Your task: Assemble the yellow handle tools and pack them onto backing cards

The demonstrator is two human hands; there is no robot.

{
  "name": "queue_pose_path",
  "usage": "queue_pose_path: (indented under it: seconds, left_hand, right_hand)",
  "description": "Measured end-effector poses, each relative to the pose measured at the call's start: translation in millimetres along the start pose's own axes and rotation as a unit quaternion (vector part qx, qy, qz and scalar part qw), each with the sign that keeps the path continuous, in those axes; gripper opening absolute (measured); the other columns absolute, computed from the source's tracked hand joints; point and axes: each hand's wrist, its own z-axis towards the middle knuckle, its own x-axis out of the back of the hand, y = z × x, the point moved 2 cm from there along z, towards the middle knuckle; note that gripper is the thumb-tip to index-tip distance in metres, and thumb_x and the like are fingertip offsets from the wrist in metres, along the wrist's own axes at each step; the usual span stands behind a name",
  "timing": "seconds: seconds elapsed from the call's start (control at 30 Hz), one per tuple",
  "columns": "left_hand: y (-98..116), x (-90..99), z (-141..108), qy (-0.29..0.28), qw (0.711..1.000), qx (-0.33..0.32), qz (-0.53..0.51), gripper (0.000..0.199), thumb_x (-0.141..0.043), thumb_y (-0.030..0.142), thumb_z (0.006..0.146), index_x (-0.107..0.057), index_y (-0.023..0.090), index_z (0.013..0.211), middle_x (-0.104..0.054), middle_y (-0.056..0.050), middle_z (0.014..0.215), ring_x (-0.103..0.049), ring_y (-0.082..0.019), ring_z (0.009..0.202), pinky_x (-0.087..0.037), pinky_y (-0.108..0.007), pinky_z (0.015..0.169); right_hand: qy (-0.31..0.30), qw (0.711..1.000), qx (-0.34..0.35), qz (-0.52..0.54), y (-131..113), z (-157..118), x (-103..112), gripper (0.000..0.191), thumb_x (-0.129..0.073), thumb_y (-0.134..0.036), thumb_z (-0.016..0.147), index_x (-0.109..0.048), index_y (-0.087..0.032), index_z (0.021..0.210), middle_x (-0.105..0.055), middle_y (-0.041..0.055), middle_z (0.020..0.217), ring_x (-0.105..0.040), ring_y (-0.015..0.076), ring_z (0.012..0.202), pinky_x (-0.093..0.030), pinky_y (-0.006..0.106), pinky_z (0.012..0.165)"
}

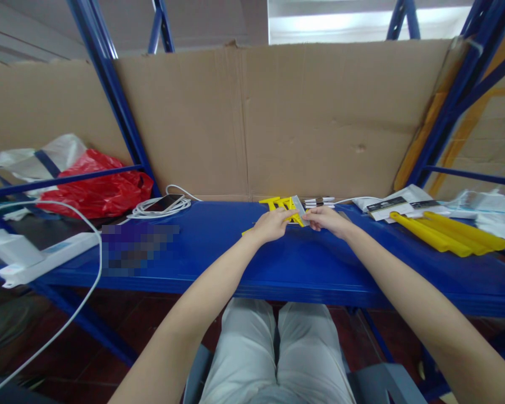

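Over the back middle of the blue bench (pixel 219 255), my two hands come together on a small yellow piece with a flat grey plate (pixel 298 206), which looks like a scraper. My left hand (pixel 272 225) is closed on its yellow part, seen from the back of the hand. On the plate's lower right edge, my right hand (pixel 327 220) pinches with its fingertips. Several yellow pieces (pixel 273 202) lie just behind my left hand. A small stack of white strips with dark bands (pixel 318 201) sits behind my right hand.
Yellow long-shaped pieces (pixel 450 233) and packets with black-and-white cards (pixel 387 207) lie at the right. At the left are a phone (pixel 165 202) on a coiled white cable, a red plastic bag (pixel 101 182) and a white power strip (pixel 54 258). Cardboard (pixel 303 123) walls the back.
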Motion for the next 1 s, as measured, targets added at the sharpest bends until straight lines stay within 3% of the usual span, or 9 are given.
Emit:
queue_pose_path:
  seconds: [0.67, 0.83, 1.0]
  left_hand:
    - [4.0, 0.8, -2.7, -0.033, 0.998, -0.001, 0.046, 0.045, -0.041, 0.024, 0.094, -0.049, 0.031, 0.138, -0.060, -0.008, 0.119, -0.059, -0.022, 0.110, -0.046, -0.032, 0.093]
    - [9.2, 0.6, -3.5, -0.039, 0.999, -0.018, 0.032, 0.045, -0.044, 0.025, 0.093, -0.049, 0.033, 0.137, -0.061, -0.006, 0.118, -0.059, -0.022, 0.109, -0.046, -0.032, 0.093]
    - [15.1, 0.1, -4.7, -0.049, 0.998, -0.045, 0.021, 0.045, -0.042, 0.025, 0.094, -0.048, 0.031, 0.138, -0.061, -0.006, 0.118, -0.058, -0.021, 0.109, -0.046, -0.031, 0.093]
  right_hand:
    - [-0.041, 0.999, -0.017, 0.021, 5.0, 1.1, -2.2, 0.022, -0.069, -0.028, 0.071, -0.054, -0.017, 0.059, -0.049, -0.0026, 0.043, -0.042, 0.0069, 0.039, -0.030, 0.019, 0.039]
    - [0.010, 0.995, -0.032, 0.096, 4.0, 3.4, -3.6, 0.011, -0.062, -0.020, 0.075, -0.054, -0.017, 0.067, -0.050, -0.0027, 0.048, -0.045, 0.0082, 0.041, -0.031, 0.019, 0.040]
    - [0.068, 0.994, -0.021, 0.087, 4.4, 6.9, -2.2, 0.020, -0.059, -0.025, 0.081, -0.053, -0.017, 0.064, -0.047, -0.0032, 0.047, -0.041, 0.0073, 0.040, -0.030, 0.019, 0.040]
